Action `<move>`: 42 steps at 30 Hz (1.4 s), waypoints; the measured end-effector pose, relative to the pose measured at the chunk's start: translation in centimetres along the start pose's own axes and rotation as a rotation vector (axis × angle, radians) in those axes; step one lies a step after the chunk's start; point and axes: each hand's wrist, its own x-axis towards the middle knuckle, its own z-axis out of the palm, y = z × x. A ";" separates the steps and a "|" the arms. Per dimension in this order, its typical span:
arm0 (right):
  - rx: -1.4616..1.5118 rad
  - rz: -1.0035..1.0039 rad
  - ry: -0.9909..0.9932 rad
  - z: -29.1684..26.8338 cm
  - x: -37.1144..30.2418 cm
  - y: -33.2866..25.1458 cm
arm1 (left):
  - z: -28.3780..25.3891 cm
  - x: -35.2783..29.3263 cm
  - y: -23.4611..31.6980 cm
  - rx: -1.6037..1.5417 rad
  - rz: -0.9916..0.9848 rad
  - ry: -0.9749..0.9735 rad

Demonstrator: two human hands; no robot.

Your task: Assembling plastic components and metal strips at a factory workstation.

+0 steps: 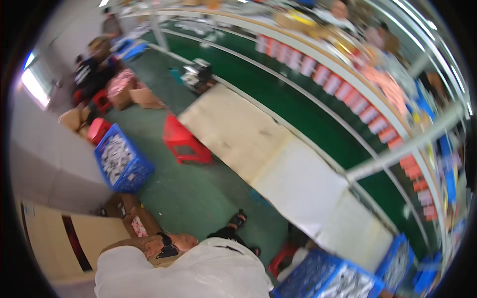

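My left hand (186, 242) is low in the picture, close in front of my white shirt (198, 270). A black strap (168, 247) circles its wrist. Blur hides the fingers, so I cannot make out whether they hold anything. Just beyond that forearm stands an open cardboard box (130, 211) with pink and white pieces inside. My right hand does not show. One of my feet, in a dark sandal (238, 218), is on the green floor (184, 191).
A long pale-topped bench (238, 131) runs diagonally, with a red stool (186, 141) beside it. Blue crates of small parts stand at left (131, 174) and lower right (308, 273). Cluttered shelving (318, 47) lines the right. Several people (89, 72) are farther off.
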 end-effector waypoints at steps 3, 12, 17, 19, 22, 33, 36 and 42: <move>0.121 0.086 0.286 1.6 -7.3 2.7 | -0.1 0.2 1.4 0.060 0.036 0.108; 0.308 0.247 0.398 0.4 -10.4 0.5 | -4.1 7.8 18.6 0.013 0.211 -0.057; 0.233 -0.015 0.378 -0.9 -9.5 -2.5 | -0.3 12.5 18.9 0.265 0.342 -0.428; 0.359 0.124 0.494 -0.6 -8.6 -1.4 | 0.5 14.7 17.5 0.327 0.372 -0.475; 0.524 0.300 0.416 -0.5 -6.7 -2.0 | 0.5 16.5 14.0 0.136 0.501 -0.076; 0.176 0.068 0.276 -1.5 -3.6 0.6 | -2.5 18.4 13.3 0.151 0.195 -0.063; -0.116 0.086 0.311 -3.1 -1.9 1.6 | -3.1 16.7 10.9 0.229 0.049 0.060; -0.531 -0.415 0.118 -8.7 3.5 9.2 | -0.6 11.6 8.1 0.131 -0.158 0.333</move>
